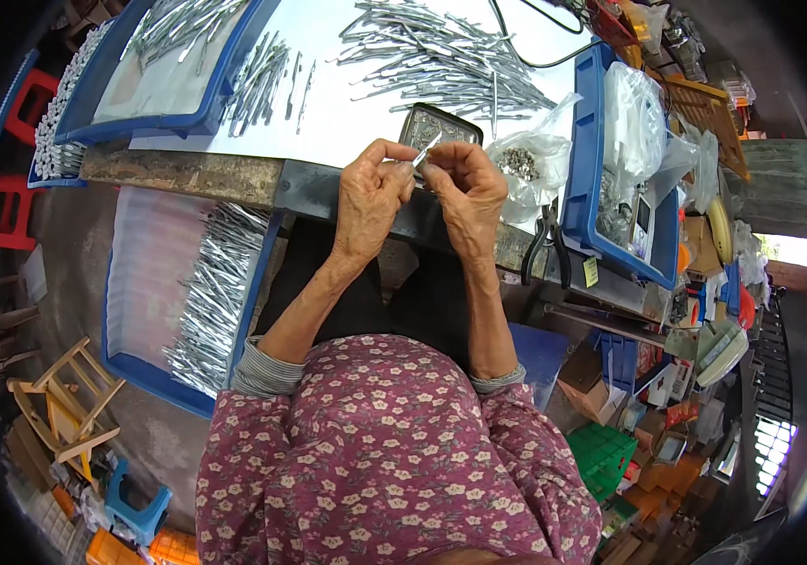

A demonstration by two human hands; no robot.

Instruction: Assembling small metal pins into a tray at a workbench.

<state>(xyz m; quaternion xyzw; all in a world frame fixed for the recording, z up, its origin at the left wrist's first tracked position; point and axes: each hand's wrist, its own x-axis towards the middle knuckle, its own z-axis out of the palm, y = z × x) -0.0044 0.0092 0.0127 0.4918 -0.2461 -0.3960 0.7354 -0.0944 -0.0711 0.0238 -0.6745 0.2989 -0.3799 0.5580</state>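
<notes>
My left hand (372,198) and my right hand (467,193) meet over the table's near edge. Between their fingertips they hold one small silver metal strip (425,151), tilted up to the right. Just behind the hands lies a small dark metal tray (451,123). A loose heap of the same silver strips (441,61) is spread on the white table top (347,113) beyond it. A clear plastic bag of small metal parts (528,160) lies right of my right hand.
A blue tray (154,122) with more strips stands at the table's far left. Another blue tray (140,363) of strips sits low at my left. A blue bin (584,160) with plastic bags is at the right, pliers (547,247) hanging beside it. Stools and boxes crowd the floor.
</notes>
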